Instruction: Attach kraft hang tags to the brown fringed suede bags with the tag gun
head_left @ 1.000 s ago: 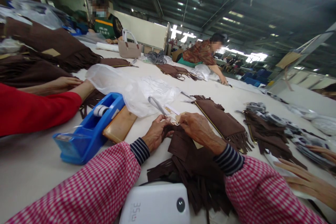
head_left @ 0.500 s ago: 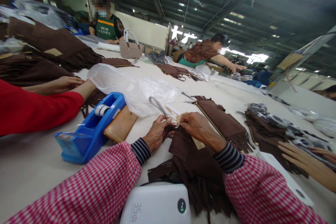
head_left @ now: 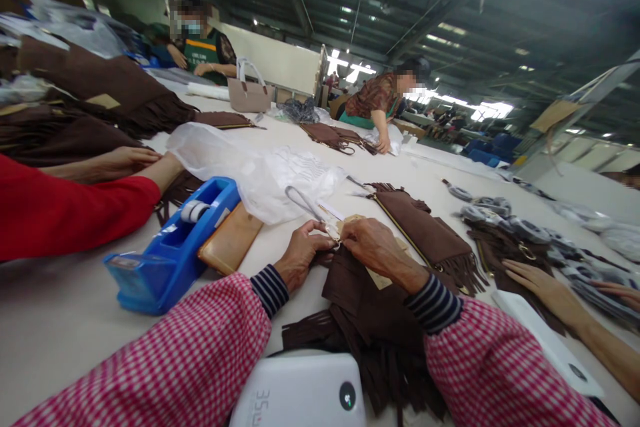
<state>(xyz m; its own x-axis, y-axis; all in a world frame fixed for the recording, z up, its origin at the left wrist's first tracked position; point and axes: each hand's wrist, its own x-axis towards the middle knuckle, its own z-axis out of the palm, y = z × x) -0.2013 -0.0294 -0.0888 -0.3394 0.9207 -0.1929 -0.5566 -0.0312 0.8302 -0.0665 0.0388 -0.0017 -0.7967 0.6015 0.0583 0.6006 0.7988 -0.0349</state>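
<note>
Brown fringed bag (head_left: 380, 310): lies on the white table (head_left: 65, 340), right in front of you; its top end is the far one, and lots of its fringe points back at you;
See-through plastic bag (head_left: 235, 170): lies crumpled, up ahead and to your left;
Blue tape holder (head_left: 175, 267): stands to your left; a tan case (head_left: 231, 239) is right beside it;
White box (head_left: 300, 387): close to you, just by the brown fringe;
Right hand (head_left: 377, 250): your fingers are closed on the brown top edge;
Left hand (head_left: 303, 255): your thumb and finger pinch that same end;
Card tag (head_left: 381, 279): peeks out below your right hand;
Small metal piece (head_left: 333, 233): between your fingertips; too small to tell its shape.
</note>
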